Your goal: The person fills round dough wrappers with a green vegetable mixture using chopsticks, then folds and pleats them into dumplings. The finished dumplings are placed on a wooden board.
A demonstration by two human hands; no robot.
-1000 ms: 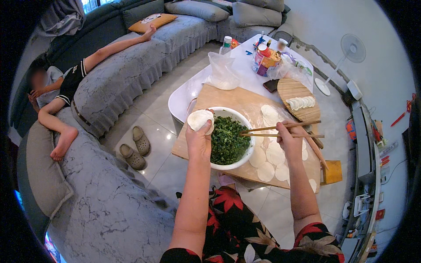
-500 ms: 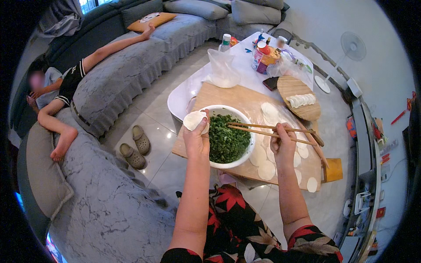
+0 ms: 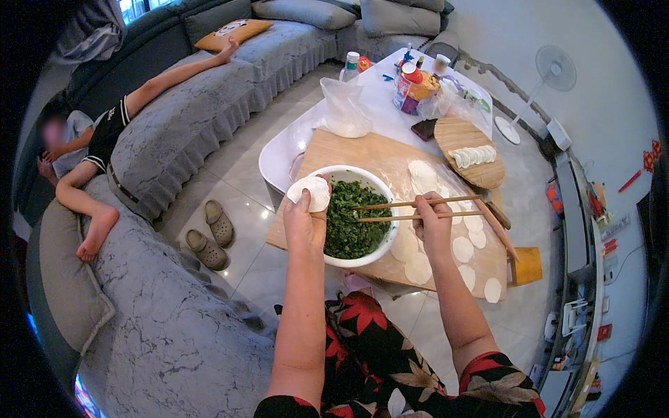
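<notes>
In my left hand (image 3: pixel 304 221) a round white dough wrapper (image 3: pixel 311 193) lies across the fingers, pinned by the thumb, beside the left rim of a white bowl (image 3: pixel 357 260). Chopped green filling (image 3: pixel 348 233) fills the bowl. My right hand (image 3: pixel 433 221) grips a pair of wooden chopsticks (image 3: pixel 390 219), whose tips reach into the greens. Under the bowl is a large wooden board (image 3: pixel 334 145). More flat dough wrappers (image 3: pixel 418 268) are spread over it to the right, some overlapping. A rolling pin (image 3: pixel 496 230) lies near its right edge.
Behind the board, a round wooden tray (image 3: pixel 488 175) carries a row of folded dumplings (image 3: pixel 472 156). A plastic bag (image 3: pixel 345 111), a dark phone (image 3: pixel 426 129) and a bottle (image 3: pixel 350 68) are on the white table (image 3: pixel 282 150). A person (image 3: pixel 104 136) lies on the grey sofa (image 3: pixel 188 111) at left.
The chopsticks have come level and their tips have spread apart in the greens. My right hand has shifted slightly left. The wrapper now lies flatter and more open in my left hand.
</notes>
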